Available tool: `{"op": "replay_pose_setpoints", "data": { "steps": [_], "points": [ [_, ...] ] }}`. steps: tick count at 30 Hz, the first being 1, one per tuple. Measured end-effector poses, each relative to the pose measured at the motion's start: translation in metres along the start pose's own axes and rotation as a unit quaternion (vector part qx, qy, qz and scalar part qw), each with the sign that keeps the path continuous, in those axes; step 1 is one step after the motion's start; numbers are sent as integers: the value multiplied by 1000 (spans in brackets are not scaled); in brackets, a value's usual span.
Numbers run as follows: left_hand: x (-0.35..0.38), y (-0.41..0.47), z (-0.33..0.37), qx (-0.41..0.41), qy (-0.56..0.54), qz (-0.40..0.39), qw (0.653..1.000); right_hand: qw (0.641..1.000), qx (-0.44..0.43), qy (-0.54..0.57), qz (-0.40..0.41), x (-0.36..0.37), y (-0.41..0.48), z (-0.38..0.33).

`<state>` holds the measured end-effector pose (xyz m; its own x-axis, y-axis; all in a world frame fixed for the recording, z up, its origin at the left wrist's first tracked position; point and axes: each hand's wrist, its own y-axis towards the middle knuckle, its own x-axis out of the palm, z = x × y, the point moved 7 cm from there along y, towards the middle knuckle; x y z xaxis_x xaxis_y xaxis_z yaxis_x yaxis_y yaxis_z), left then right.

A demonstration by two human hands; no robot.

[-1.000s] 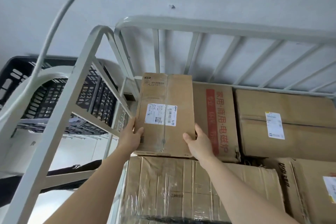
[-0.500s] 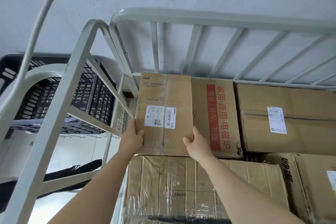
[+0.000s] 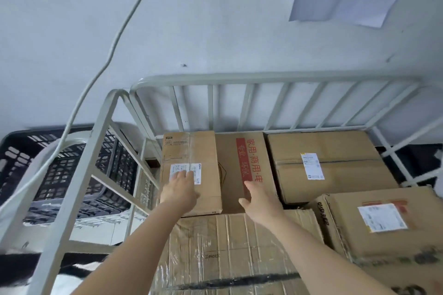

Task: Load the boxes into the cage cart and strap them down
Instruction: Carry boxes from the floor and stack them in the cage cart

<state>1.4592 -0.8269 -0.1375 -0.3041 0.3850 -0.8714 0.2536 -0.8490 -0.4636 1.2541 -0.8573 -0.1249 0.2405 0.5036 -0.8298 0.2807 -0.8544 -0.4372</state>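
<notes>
The small brown cardboard box with a white label [image 3: 189, 170], gripped by both hands a second ago, is now seated in a corner of the grey metal cage cart [image 3: 263, 78], pressed under the flat left hand [image 3: 179, 193]. The right hand [image 3: 260, 201] has been taken off it, fingers spread over the red-lettered carton [image 3: 239, 151] alongside. A film-wrapped carton [image 3: 227, 246] lies beneath the wrists; no strap is seen.
</notes>
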Motion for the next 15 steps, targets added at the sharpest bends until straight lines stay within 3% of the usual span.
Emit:
{"op": "replay_pose_setpoints", "data": {
  "steps": [8,15],
  "points": [
    [-64,-105,126,140,86,89,982,988,-27,-81,131,-104,-119,52],
    [-107,-213,241,263,134,188,937,964,22,-113,240,-175,-252,122]
  ]
}}
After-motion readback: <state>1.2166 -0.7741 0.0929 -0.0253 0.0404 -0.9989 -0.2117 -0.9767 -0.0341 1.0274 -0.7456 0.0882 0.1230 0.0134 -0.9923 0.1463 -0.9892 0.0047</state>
